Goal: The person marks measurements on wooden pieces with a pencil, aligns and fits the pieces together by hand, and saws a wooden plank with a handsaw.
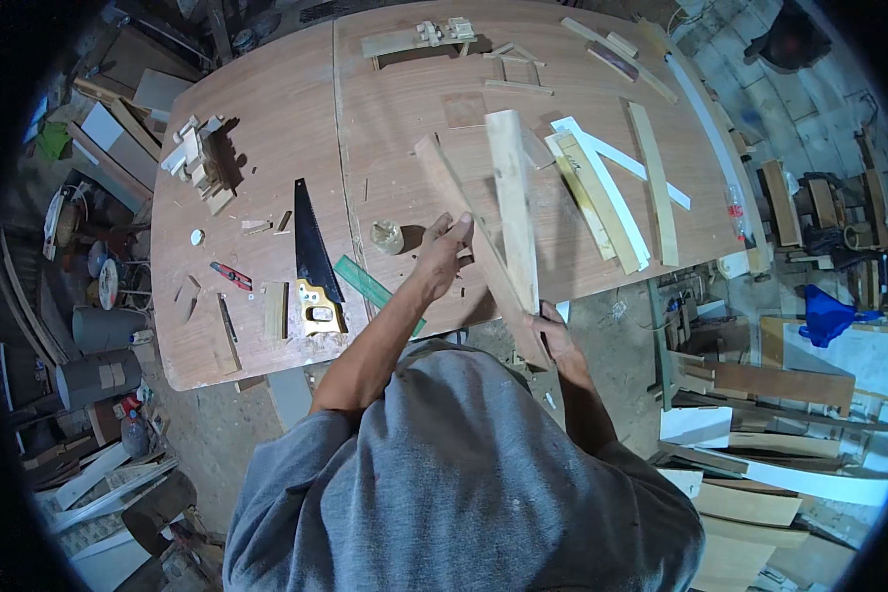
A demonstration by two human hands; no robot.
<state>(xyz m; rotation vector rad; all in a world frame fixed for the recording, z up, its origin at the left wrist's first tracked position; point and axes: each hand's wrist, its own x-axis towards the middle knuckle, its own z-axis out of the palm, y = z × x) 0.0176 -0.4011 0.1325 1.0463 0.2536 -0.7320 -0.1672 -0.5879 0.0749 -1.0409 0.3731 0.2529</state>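
Two long wooden boards are raised over the near edge of the table, spread apart at the far end and close together at the near end. The left one is a narrow brownish board point(493, 257); the right one is a paler, wider board point(513, 187). My left hand point(446, 255) is closed at the left edge of the brownish board, about midway along it. Lower down, my right hand point(555, 333) grips the near ends of the boards; some of its fingers are hidden. A glass jar point(387, 236) stands just left of my left hand.
On the table point(266, 109) lie a handsaw point(313, 257), a green ruler point(365, 282), a red utility knife point(231, 275) and a pencil point(228, 320). Several wooden strips point(602, 197) lie to the right. Small wooden models point(199, 163) stand farther off. Stacked boards point(750, 503) fill the right floor.
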